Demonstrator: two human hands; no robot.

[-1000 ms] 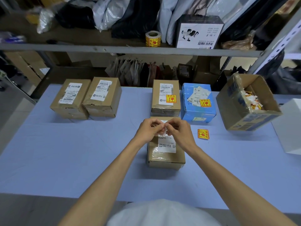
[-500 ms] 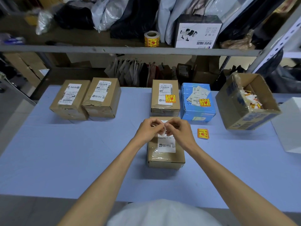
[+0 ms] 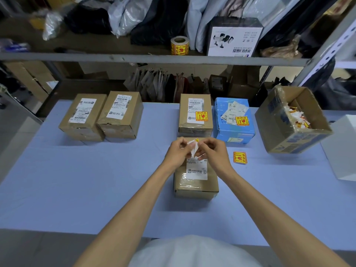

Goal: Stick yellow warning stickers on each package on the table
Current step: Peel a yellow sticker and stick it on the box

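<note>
My left hand (image 3: pixel 178 154) and my right hand (image 3: pixel 212 153) meet above a brown package (image 3: pixel 195 181) in the middle of the table. Together they pinch a yellow warning sticker (image 3: pixel 193 148) whose white backing is partly peeled away. Behind them stand a brown package (image 3: pixel 195 114) and a blue package (image 3: pixel 234 120), each with a yellow sticker on top. At the back left two brown packages (image 3: pixel 83 116) (image 3: pixel 121 114) carry only white shipping labels. A small stack of yellow stickers (image 3: pixel 240 157) lies on the table right of my hands.
An open cardboard box (image 3: pixel 289 130) holding peeled backings sits at the right, with a white box (image 3: pixel 344 149) beside it. A sticker roll (image 3: pixel 179 45) stands on the shelf (image 3: pixel 134 58) behind the blue table (image 3: pixel 77 180).
The white backing has opened away from the sticker between my fingers, and a yellow corner now shows. My hands stay in the same place above the package.
</note>
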